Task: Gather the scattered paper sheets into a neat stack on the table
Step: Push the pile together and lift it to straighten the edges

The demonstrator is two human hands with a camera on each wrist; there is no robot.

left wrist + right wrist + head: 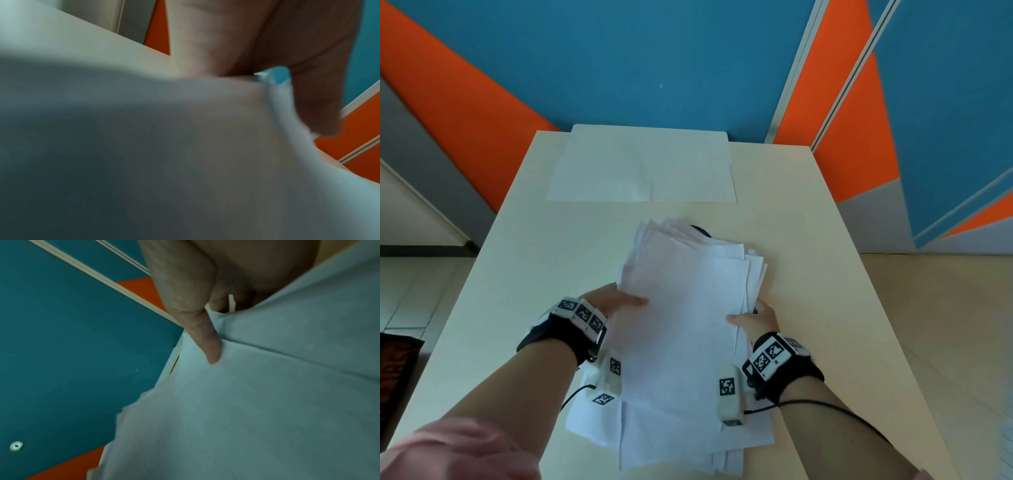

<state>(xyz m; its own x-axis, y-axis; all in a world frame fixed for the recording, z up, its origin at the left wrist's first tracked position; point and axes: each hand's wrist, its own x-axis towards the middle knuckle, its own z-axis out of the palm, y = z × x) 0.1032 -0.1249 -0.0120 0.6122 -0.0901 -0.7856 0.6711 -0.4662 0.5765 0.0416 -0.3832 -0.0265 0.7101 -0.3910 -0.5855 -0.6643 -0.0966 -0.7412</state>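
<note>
Left hand: the left hand (610,301) grips the left edge of the bundle of sheets (685,308), thumb (635,301) laid on the top sheet, the other fingers hidden beneath.
Right hand: the right hand (755,320) grips the right edge, thumb (736,319) on top, fingers under the paper; the right wrist view shows one finger (207,344) pressed against the sheets (267,394).
Bundle: uneven, edges fanned beyond the fingertips, held between both hands over the table (825,257).
Loose sheets: more white sheets (599,421) lie flat on the table behind the fingers, below the wrists.
Far sheets: two flat sheets (643,168) lie side by side well beyond the fingertips, at the far table edge.
Writing: none readable on any sheet; the wrist bands (580,313) carry black-and-white square marker patterns only.
Left wrist view: blurred; paper (144,146) fills it below the hand (267,40).
</note>
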